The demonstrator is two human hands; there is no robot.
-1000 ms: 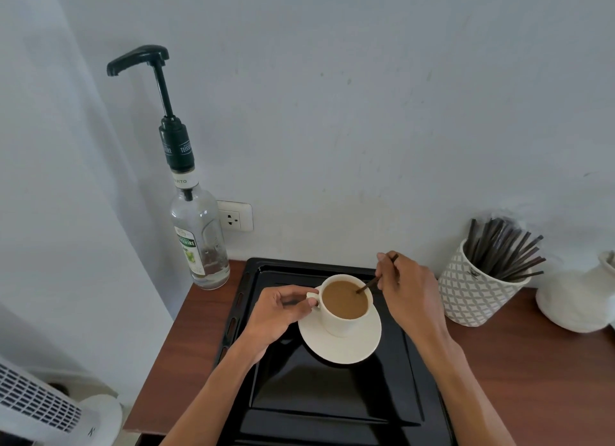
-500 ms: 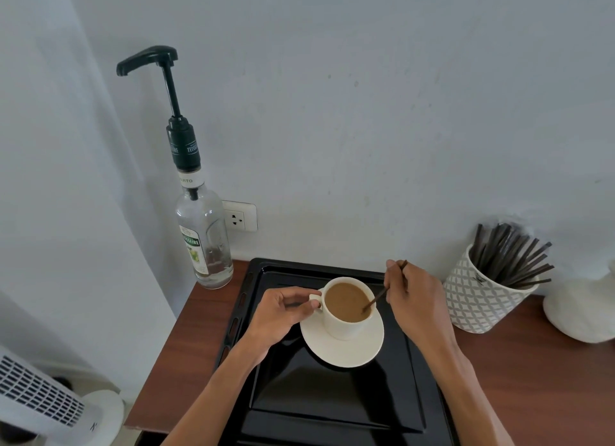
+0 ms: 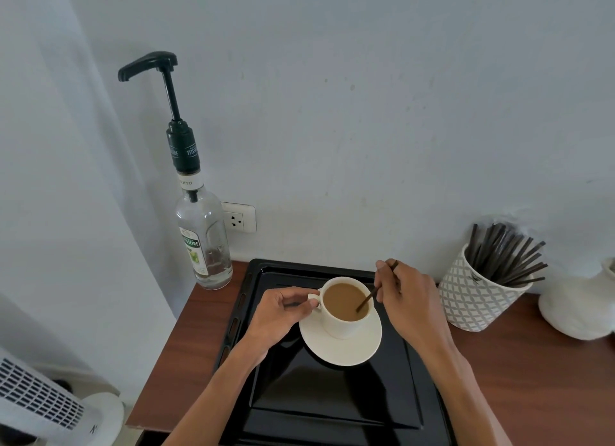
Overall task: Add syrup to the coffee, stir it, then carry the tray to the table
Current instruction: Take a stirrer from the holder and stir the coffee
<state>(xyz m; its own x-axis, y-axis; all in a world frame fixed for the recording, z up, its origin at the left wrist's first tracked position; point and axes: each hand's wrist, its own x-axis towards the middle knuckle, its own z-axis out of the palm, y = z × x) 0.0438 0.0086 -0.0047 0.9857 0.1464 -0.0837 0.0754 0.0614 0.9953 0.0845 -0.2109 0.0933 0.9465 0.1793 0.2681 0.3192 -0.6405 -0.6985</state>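
Note:
A white cup of milky coffee (image 3: 344,302) stands on a white saucer (image 3: 339,347) in the far half of a black tray (image 3: 319,409). My left hand (image 3: 279,314) pinches the cup's handle from the left. My right hand (image 3: 411,297) holds a thin dark stir stick (image 3: 366,301) whose lower end dips into the coffee at the cup's right side. A clear syrup bottle (image 3: 204,242) with a tall black pump stands upright at the counter's far left corner, clear of both hands.
A patterned white pot (image 3: 472,299) full of dark stir sticks stands right of the tray, close to my right wrist. A white vase (image 3: 579,309) sits further right. A wall socket (image 3: 238,217) is behind the bottle. A white fan (image 3: 43,405) stands on the floor, lower left.
The stick's tip has shifted from the cup's far right rim toward its near right side as my right hand circles. My left hand stays on the handle. The view has tilted slightly.

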